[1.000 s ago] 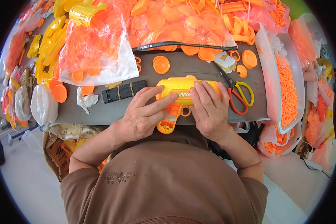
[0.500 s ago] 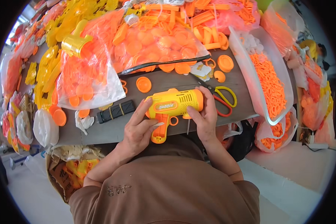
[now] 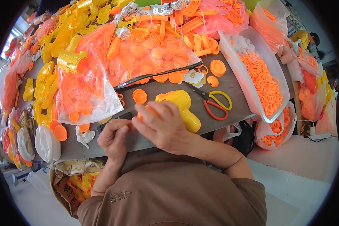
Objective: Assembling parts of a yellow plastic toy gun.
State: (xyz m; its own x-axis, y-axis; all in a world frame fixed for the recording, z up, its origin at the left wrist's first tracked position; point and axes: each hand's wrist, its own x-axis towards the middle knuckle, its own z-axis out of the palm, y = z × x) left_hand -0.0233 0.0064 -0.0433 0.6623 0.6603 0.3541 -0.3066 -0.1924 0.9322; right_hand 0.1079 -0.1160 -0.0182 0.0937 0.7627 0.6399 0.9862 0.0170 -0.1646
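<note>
My right hand (image 3: 164,128) reaches across to the left, its fingers curled over the orange end of a yellow toy bubble gun (image 3: 182,109). The gun's smooth handle points down to the right, and much of the barrel lies hidden under the hand. Just left of that, my left hand (image 3: 115,137) is closed in a pinch with thumb and forefinger together. Whatever it pinches is too small to make out. Behind the left hand a dark block (image 3: 127,115) on the table is partly covered. An orange round cap (image 3: 139,96) lies beyond the hands.
Scissors (image 3: 211,103) with red and yellow handles lie right of the gun. Farther right stands a clear bin (image 3: 229,51) of small orange rings. Clear bags (image 3: 113,94) of orange parts fill the far side, beside yellow shells (image 3: 45,94). An open carton (image 3: 62,188) stands below left.
The bubble gun has turned over, its handle swinging to the right and its printed side out of sight. My right hand has crossed leftward over it; my left hand has left the gun's handle.
</note>
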